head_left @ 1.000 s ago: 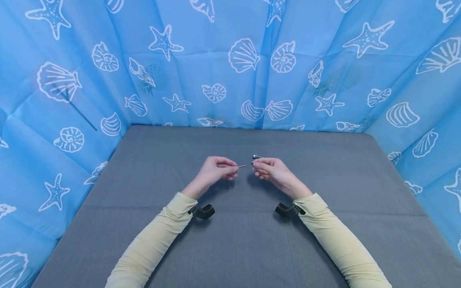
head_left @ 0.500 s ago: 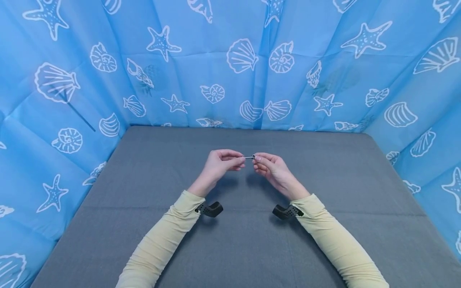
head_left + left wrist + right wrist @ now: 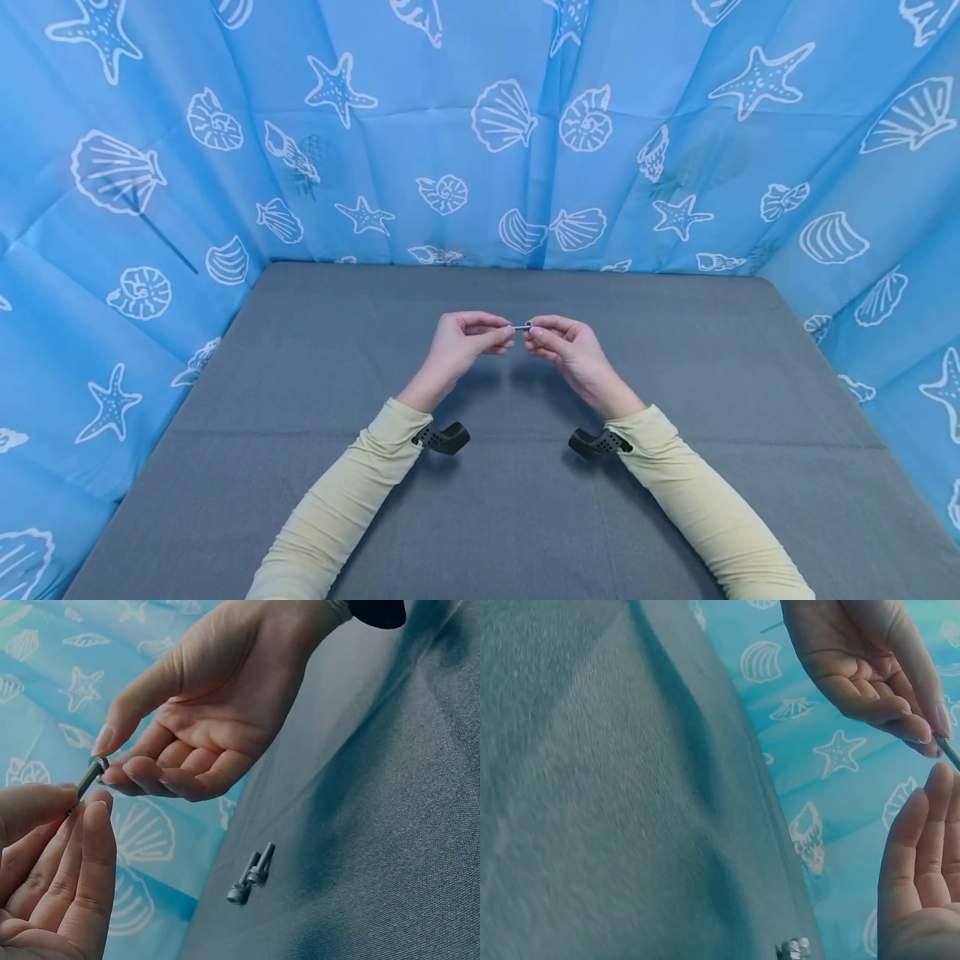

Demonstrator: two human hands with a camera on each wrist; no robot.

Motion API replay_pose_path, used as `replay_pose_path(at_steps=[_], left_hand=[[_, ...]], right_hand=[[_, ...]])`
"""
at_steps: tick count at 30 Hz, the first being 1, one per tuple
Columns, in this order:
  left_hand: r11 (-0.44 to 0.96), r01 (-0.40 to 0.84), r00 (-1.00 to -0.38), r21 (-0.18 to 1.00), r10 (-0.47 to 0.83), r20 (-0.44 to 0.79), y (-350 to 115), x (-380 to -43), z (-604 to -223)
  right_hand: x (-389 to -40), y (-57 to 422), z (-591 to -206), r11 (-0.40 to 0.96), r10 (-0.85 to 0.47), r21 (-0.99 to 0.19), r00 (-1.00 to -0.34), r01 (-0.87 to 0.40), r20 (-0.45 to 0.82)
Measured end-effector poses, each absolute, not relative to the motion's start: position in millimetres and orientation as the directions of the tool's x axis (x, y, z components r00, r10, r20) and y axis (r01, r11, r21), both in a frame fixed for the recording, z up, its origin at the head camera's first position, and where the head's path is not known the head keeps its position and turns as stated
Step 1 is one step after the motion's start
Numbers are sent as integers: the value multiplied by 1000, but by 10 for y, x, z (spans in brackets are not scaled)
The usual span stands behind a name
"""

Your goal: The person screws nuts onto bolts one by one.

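Observation:
A thin metal bolt [image 3: 88, 780] reaches from my left hand [image 3: 463, 343] to my right hand [image 3: 572, 350], both held up over the table. My left thumb and fingertips pinch one end, hiding its head. At the other end a small ring-shaped metal nut [image 3: 98, 763] sits around the bolt, pinched between my right thumb and forefinger. The right wrist view catches only part of the bolt [image 3: 946, 750] at its edge. Two more bolts [image 3: 238, 892] lie side by side on the grey cloth below, hidden behind my hands in the head view.
A grey cloth-covered table [image 3: 525, 500] spreads under both arms. Blue curtains [image 3: 420, 150] with white shells and starfish stand along its back and sides. Each wrist carries a black curved mount [image 3: 446, 438].
My left hand has moved right and away from me, bringing the bolt from apart to the nut. My right hand has risen slightly, covering the bolt that lay behind it.

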State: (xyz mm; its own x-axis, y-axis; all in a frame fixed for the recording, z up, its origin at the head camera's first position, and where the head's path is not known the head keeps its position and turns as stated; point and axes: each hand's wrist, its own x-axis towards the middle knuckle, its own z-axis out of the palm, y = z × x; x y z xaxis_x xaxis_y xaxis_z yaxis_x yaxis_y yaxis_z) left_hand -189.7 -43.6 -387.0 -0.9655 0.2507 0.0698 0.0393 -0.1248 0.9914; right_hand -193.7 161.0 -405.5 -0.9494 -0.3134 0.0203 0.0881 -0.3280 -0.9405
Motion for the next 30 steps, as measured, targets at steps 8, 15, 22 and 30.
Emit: replay_pose_path(at_steps=[8, 15, 22, 30], left_hand=[[-77, 40, -969, 996, 240, 58, -436, -1904, -3852], [-58, 26, -962, 998, 269, 41, -455, -1884, -3797], [-72, 2, -961, 997, 276, 22, -463, -1782, -3649], [-118, 9, -967, 993, 251, 39, -436, -1893, -3884]], right_hand=[[-1970, 1661, -4014, -121, -297, -985, -942, -124, 155], [-1969, 1691, -3999, 41, -311, -963, -919, -267, 242], [-1895, 1667, -3861, 73, -312, -956, -917, -284, 248], [-1853, 1649, -3799, 96, -303, -963, -929, -253, 213]])
